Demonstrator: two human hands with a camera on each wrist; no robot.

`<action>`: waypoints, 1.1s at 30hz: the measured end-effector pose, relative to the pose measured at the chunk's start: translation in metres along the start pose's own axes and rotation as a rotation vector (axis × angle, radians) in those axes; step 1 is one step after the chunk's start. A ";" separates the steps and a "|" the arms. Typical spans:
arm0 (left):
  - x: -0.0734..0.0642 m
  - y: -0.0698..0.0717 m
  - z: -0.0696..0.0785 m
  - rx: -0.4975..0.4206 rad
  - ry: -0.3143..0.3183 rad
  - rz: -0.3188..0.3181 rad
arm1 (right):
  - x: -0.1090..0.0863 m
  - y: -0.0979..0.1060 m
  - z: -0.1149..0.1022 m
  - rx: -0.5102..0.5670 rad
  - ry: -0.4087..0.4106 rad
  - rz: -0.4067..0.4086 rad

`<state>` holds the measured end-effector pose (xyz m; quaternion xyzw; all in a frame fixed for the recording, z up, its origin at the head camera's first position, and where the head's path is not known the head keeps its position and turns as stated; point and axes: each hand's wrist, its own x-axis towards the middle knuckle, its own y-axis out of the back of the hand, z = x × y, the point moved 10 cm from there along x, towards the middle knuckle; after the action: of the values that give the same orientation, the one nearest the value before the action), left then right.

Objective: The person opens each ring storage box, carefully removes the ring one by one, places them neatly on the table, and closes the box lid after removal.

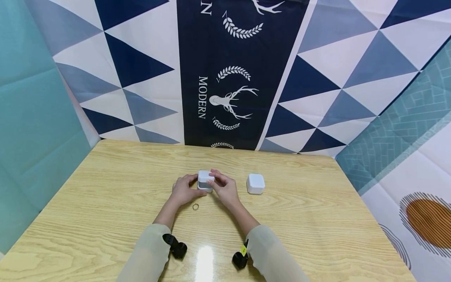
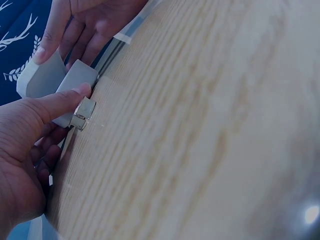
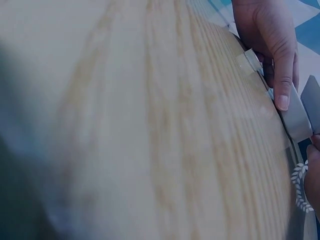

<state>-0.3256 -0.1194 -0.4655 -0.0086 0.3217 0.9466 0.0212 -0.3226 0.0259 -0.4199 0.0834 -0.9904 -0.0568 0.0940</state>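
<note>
A small white box stands on the wooden table between both hands, its lid [image 1: 205,175] raised and tilted back, with a grey band showing between lid and base. My left hand [image 1: 184,190] holds the box base [image 2: 79,77] from the left, its thumb on the near side. With thumb and fingers, my right hand [image 1: 226,191] grips the lid from the right. A gold-coloured ring [image 1: 195,206] lies on the table just in front of the left hand. In the left wrist view this ring [image 2: 82,114] shows a broad band beside the left thumb.
A second white rounded box [image 1: 255,183], closed, sits to the right of the right hand. Behind the table's [image 1: 299,219] far edge hangs a patterned cloth [image 1: 148,51]. A black wrist camera is strapped over each sleeve.
</note>
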 end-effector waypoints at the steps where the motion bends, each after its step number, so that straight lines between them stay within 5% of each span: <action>1: 0.000 0.000 0.000 0.001 0.001 0.000 | 0.000 0.000 0.000 0.002 0.000 -0.001; 33: -0.001 0.001 0.003 -0.003 -0.007 0.001 | 0.000 -0.001 -0.001 0.016 -0.001 -0.024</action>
<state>-0.3243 -0.1188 -0.4624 -0.0051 0.3203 0.9471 0.0221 -0.3223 0.0253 -0.4190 0.0960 -0.9899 -0.0501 0.0919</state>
